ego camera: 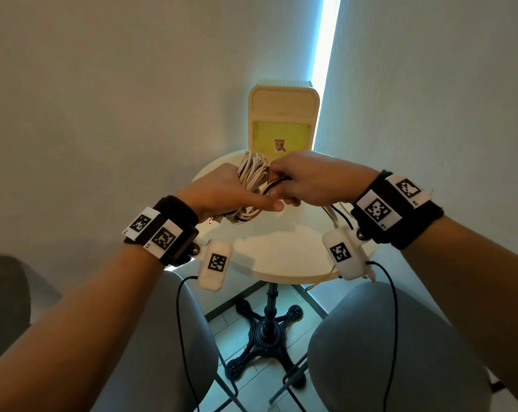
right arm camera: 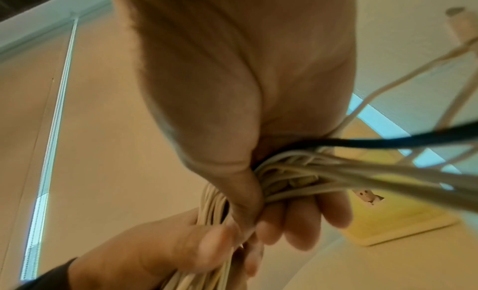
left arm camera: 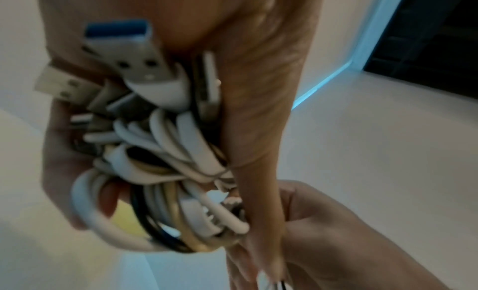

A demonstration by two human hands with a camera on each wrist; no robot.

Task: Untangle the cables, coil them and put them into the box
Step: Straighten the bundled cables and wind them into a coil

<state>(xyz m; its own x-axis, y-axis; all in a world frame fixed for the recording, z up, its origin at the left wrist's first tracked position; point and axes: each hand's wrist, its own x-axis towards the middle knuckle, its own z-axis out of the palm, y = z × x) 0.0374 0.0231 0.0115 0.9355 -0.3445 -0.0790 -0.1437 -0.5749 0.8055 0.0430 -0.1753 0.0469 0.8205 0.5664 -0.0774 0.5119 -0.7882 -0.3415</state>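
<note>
A thick bundle of mostly white cables (ego camera: pixel 252 173), with a black and a gold strand, is held above a small round table (ego camera: pixel 281 251). My left hand (ego camera: pixel 231 191) grips the coiled part; the left wrist view shows loops (left arm camera: pixel 165 171) and USB plugs (left arm camera: pixel 124 49) packed in the palm. My right hand (ego camera: pixel 299 179) is closed round the strands just right of it (right arm camera: pixel 284 171); a black cable (right arm camera: pixel 388 143) and white ends trail away from its fist. An open pale wooden box (ego camera: pixel 283 114) stands behind the hands, its yellow-green inside visible.
Loose cable ends (ego camera: pixel 336 215) hang off the table's right side under my right wrist. The table stands in a corner between two walls, on a black iron pedestal (ego camera: pixel 266 331). My knees (ego camera: pixel 370 337) are below its front edge.
</note>
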